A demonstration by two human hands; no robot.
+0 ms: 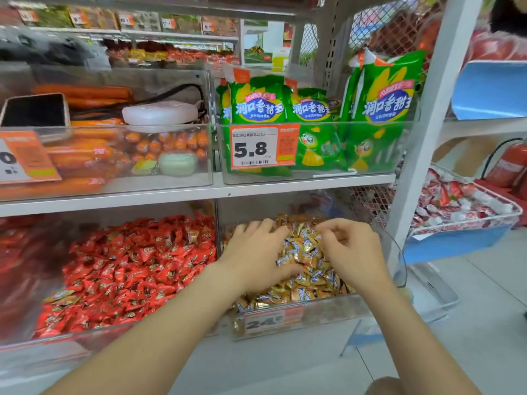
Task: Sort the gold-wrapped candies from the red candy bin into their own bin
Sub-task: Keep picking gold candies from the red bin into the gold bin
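The red candy bin (85, 339) on the lower shelf is heaped with red-wrapped candies (128, 269). A gold-wrapped candy (192, 236) lies among them near the divider, and another (60, 295) sits at the front left. To the right, the clear gold candy bin (322, 313) is full of gold-wrapped candies (308, 272). Both my hands are inside it. My left hand (256, 252) lies palm down on the pile with fingers spread. My right hand (352, 249) hovers over the pile with curled fingers; what they hold is hidden.
A price label (268, 320) hangs on the gold bin's front. The upper shelf holds a sausage bin (114, 155) with a phone (35, 111) on top, and green corn-sausage packs (313, 109). A white upright post (422, 138) and a blue-fronted basket of candies (462, 206) stand to the right.
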